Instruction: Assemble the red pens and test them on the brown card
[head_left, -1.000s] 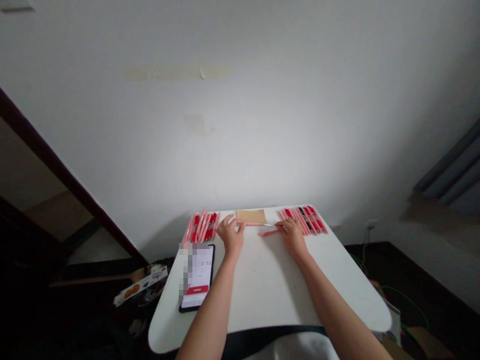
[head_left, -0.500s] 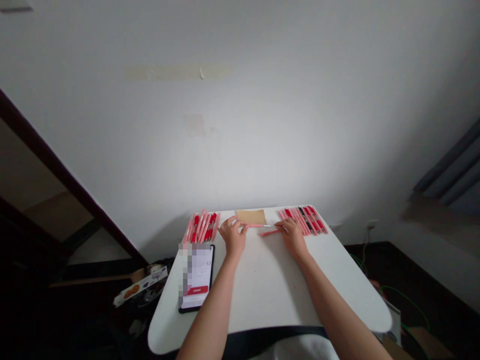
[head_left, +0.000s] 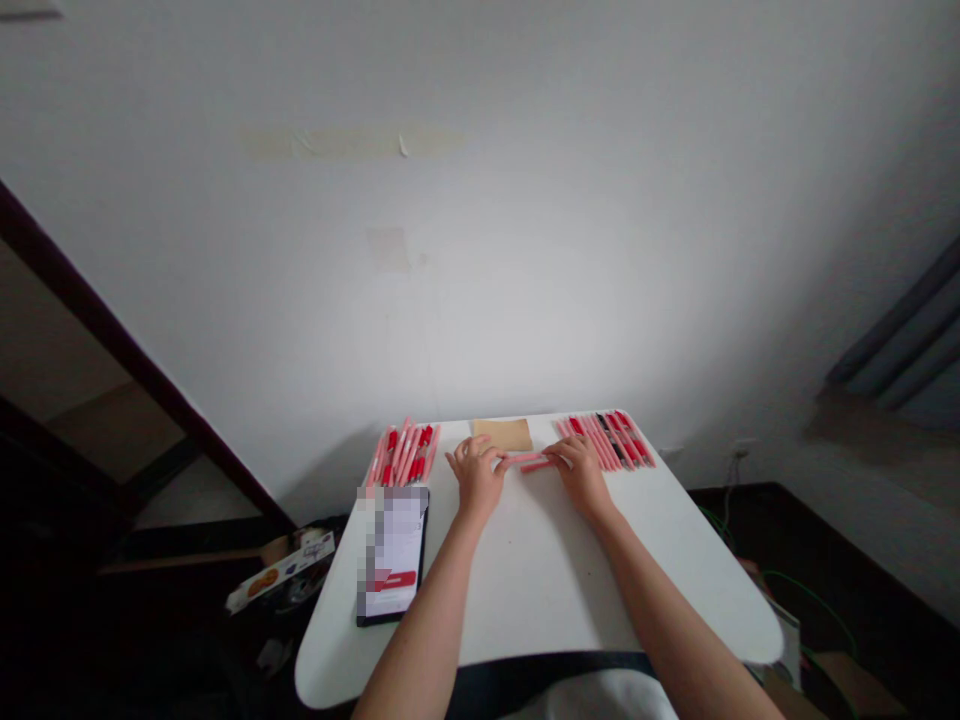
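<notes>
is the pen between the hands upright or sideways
Sideways: the pink pen runs nearly level from the left hand to the right hand, pinched at both ends.

1. Over a white table (head_left: 540, 590), a left hand (head_left: 481, 480) and a right hand (head_left: 583, 472) grip opposite ends of a slim pink pen (head_left: 526, 457).
2. A second pink piece (head_left: 533, 467) lies just nearer the camera, its far end at the right hand's fingers.
3. Pink and red pens (head_left: 403, 455) bunch at left; a mixed row (head_left: 606, 441) lines the right.
4. A tan sheet (head_left: 502, 434) lies behind; a phone (head_left: 397, 560), screen partly pixelated, rests near the left edge.
</notes>
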